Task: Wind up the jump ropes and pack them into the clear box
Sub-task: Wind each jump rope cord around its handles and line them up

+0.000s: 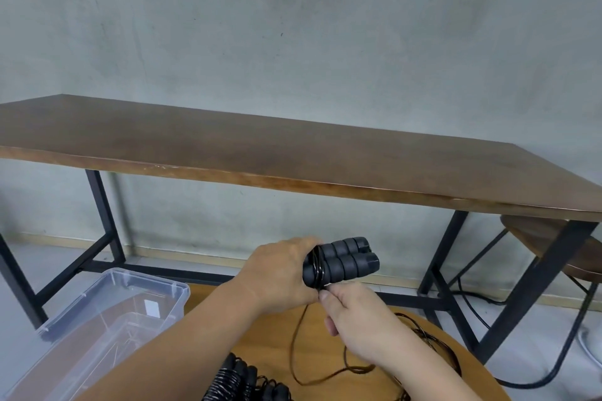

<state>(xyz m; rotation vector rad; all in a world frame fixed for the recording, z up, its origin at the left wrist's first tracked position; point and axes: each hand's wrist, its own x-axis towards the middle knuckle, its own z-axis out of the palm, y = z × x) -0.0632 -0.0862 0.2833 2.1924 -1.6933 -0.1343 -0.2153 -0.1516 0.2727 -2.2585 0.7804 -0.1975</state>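
Black foam handles [342,262], a pair held side by side just below frame centre, long axis running from lower left to upper right, free ends pointing at the right-hand table leg. Left hand [280,273]: fingers curled round the near ends of the pair, gripping both together. Several dark turns of cord already lie around the handles just beside that hand.

Right hand [358,319]: directly below the handles and nearer the camera, thumb and forefinger pinching the cord [294,345] where it leaves the wound band. Loose cord drops from the pinch, loops down and to the right, and trails onto the round wooden tabletop [325,335] at the bottom of the frame.

Judgement: winding is in hand and only partly done; each further turn must pass across the handles' long axis, so the right hand has to carry the cord over and round while the left keeps the pair steady. Slack snagging on the loose coils at lower right is the likely trouble.

Wound rope bundle [234,381]: bottom centre, on the same tabletop, appearing finished but not yet packed.

Clear box [107,312]: lower left, open, well apart from both hands, on the left hand's side; no rope visible in it.

Long brown table [293,153]: across mid-frame, behind.
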